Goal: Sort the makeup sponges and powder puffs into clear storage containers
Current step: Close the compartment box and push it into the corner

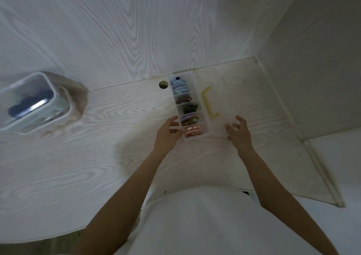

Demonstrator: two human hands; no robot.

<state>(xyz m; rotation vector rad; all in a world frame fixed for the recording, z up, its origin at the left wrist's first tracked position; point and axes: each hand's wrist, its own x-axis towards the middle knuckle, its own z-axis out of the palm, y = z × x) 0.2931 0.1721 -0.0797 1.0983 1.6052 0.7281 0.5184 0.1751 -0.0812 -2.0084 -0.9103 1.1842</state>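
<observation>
A long clear divided container (pixel 207 126) lies on the white wood-grain desk (pixel 97 157), running away from me. Its compartments hold powder puffs on edge: blue ones (pixel 180 88) at the far end, then brownish (pixel 183 99), dark green (pixel 190 108), purple and olive (pixel 188 119), and pink ones (pixel 192 130) nearest me. Its clear lid with a yellow handle (pixel 210 103) lies flat to the right. My left hand (pixel 168 133) hovers at the container's near left side, fingers loosely spread. My right hand (pixel 239 132) hovers over the lid's near end, fingers relaxed, holding nothing.
A second clear lidded box (pixel 42 122) with dark items inside stands at the far left. A round cable hole (pixel 163 84) sits in the desk by the back wall. A side wall closes the right; the desk's front edge is near my body.
</observation>
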